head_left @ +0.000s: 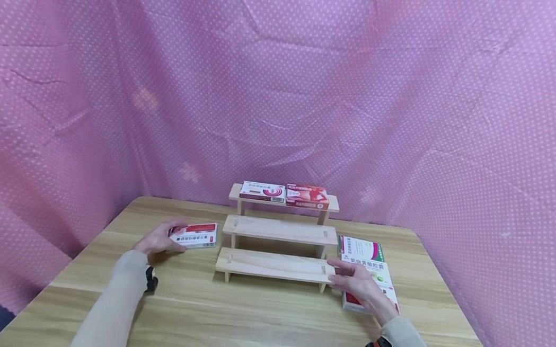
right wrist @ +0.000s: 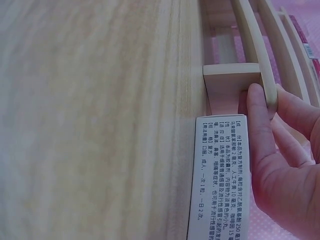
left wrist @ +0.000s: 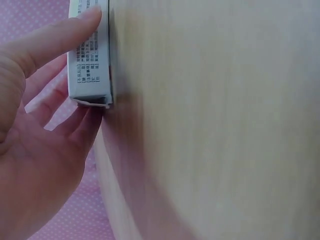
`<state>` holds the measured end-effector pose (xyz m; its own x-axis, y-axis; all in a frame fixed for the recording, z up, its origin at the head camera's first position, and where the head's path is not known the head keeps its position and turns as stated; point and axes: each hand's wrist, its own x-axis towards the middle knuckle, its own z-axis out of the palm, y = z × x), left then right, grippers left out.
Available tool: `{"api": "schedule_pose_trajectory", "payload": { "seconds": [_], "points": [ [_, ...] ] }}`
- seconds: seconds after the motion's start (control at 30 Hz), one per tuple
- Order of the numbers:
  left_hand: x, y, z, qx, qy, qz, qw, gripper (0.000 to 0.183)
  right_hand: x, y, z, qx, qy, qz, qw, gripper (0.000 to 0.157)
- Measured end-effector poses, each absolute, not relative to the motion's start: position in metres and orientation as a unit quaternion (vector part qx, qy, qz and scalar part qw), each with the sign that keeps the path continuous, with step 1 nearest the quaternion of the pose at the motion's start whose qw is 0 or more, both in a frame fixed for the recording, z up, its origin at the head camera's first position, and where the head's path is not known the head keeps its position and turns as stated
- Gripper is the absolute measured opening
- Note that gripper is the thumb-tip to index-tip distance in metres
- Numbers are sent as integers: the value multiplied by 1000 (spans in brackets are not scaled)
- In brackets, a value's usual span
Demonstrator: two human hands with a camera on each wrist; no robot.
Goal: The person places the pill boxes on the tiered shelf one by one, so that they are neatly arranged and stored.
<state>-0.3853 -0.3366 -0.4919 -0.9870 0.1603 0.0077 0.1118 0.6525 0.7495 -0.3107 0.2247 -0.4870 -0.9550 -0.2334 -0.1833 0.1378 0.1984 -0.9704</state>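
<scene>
At the left of the table my left hand [head_left: 163, 237] holds a white and red medicine box [head_left: 196, 235] by its left end. In the left wrist view the thumb lies on the printed side of the box [left wrist: 89, 75], with fingers behind it. My right hand [head_left: 356, 282] grips the right end of the lowest step of a three-step wooden display stand [head_left: 272, 265]. The right wrist view shows thumb and fingers on either side of the board's end [right wrist: 270, 95]. Two medicine boxes, one white and pink [head_left: 261, 190] and one red [head_left: 307, 195], lie on the top step.
Right of the stand several medicine boxes lie in a row: a green and white one [head_left: 360, 248], a white one [head_left: 372, 270] and one partly under my right hand [head_left: 353, 303]. A pink dotted cloth [head_left: 282, 99] hangs behind the wooden table [head_left: 230, 324].
</scene>
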Motion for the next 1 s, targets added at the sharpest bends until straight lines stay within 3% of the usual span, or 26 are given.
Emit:
{"api": "schedule_pose_trajectory", "payload": {
  "seconds": [0.6,1.0],
  "points": [
    [-371,-342,-476,67,913,399,55,93,-311,225,-488,-38,746,-648,151,59],
    [-362,-338,-456,115,913,392,7,91,-311,226,-488,-34,753,-640,151,57]
  ]
}}
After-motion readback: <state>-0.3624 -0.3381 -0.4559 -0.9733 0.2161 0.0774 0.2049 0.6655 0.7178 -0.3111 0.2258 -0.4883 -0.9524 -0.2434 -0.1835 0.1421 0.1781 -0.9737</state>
